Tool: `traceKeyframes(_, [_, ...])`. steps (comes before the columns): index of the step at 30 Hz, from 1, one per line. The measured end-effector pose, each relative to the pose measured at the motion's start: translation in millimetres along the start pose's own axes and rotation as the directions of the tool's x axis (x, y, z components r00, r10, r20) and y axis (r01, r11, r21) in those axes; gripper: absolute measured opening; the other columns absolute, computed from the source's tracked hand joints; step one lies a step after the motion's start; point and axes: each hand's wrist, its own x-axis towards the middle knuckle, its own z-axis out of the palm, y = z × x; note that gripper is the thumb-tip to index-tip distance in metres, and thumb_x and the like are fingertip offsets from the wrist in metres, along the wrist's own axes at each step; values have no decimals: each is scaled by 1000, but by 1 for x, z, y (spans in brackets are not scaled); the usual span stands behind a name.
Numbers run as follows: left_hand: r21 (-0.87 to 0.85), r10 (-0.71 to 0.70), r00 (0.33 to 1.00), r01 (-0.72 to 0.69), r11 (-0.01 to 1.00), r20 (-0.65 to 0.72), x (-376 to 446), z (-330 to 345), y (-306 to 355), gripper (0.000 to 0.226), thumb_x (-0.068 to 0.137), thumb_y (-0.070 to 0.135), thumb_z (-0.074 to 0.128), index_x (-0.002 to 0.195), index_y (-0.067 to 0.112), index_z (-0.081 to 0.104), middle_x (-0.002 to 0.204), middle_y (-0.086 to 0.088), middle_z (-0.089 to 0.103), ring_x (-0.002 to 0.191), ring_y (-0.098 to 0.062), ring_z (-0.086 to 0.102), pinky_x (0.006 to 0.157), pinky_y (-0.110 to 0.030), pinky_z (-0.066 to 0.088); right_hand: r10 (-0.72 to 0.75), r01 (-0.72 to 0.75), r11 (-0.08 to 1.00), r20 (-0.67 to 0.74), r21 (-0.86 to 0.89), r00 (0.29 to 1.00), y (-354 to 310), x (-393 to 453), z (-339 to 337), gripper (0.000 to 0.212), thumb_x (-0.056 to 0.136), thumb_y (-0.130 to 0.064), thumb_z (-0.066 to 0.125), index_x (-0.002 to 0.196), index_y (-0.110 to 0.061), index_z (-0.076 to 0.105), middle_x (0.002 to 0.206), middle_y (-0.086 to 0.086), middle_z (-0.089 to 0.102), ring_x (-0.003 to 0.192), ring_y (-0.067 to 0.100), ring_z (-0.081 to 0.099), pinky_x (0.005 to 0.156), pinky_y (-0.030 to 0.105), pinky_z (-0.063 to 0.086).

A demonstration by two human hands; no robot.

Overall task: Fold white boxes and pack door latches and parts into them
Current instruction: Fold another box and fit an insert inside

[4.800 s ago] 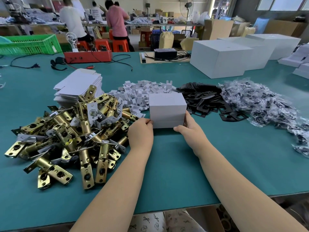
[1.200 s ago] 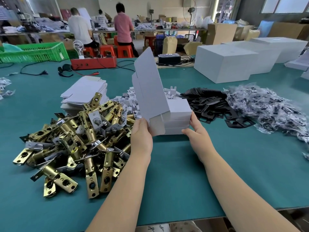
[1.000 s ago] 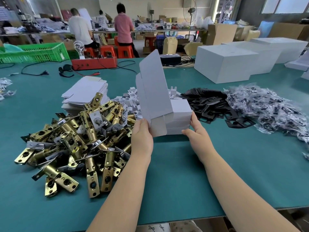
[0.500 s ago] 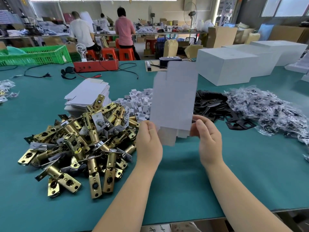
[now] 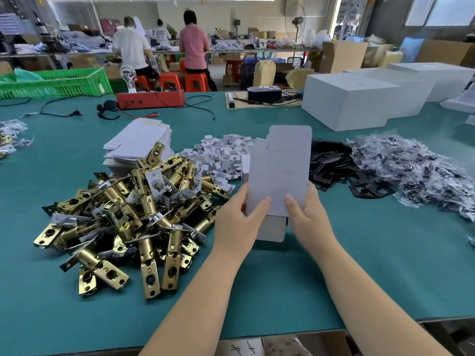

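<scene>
I hold a flat, unfolded white box blank (image 5: 282, 170) upright above the green table (image 5: 334, 265). My left hand (image 5: 239, 222) pinches its lower left edge and my right hand (image 5: 305, 217) pinches its lower right, thumbs on the near face. It hides the small folded white boxes behind it. A heap of brass door latches (image 5: 133, 214) lies to the left. Behind it sits a stack of flat white box blanks (image 5: 138, 142). Small white card inserts (image 5: 221, 158), black strike plates (image 5: 334, 165) and bagged screw packs (image 5: 421, 170) lie in a row beyond.
Large white cartons (image 5: 349, 98) stand at the back right. A red tester box (image 5: 150, 98) with cables, a power strip (image 5: 262, 95) and a green crate (image 5: 56, 83) line the far edge. People work at benches behind. The table's front edge runs near my forearms.
The box blank, held edge-on to the left of the folded boxes a second ago, has swung round to face me and now sits between both hands, covering the folded boxes.
</scene>
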Motion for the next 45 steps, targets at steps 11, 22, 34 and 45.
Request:
traceKeyframes(11, [8,17,998,-17,1000,56,0,-2,-2,43,90,34,68,130,24,58,109,14,69,98,-1,64,79,-24,57,19,-20,999,29,32,999,1,0,-2,34,97,-12,52,120,-32,37,112,-21,56,95,-16,56,74,2,42])
traceKeyframes(22, [322,-22,995,-10,947,97,3,0,-8,65,82,41,73,137,22,44,113,8,63,100,-9,57,84,-24,51,8,-11,999,66,40,998,-4,-4,-4,71,82,-7,66,138,-32,32,119,-21,55,112,1,55,89,20,47])
traceKeyframes(34, [93,-5,994,-5,996,109,2,-6,-2,42,83,32,73,121,36,55,103,18,68,94,-1,63,80,-18,53,201,-230,922,123,310,972,-18,-2,-7,35,93,-57,40,89,-49,74,96,-17,73,88,-1,68,73,18,49])
traceKeyframes(45, [-30,17,961,-9,1000,276,-2,-13,5,46,87,18,68,121,44,53,116,25,66,110,7,59,93,-17,50,171,-238,828,175,507,970,-16,8,-22,37,80,-52,56,101,-28,76,110,0,72,100,13,67,76,26,56])
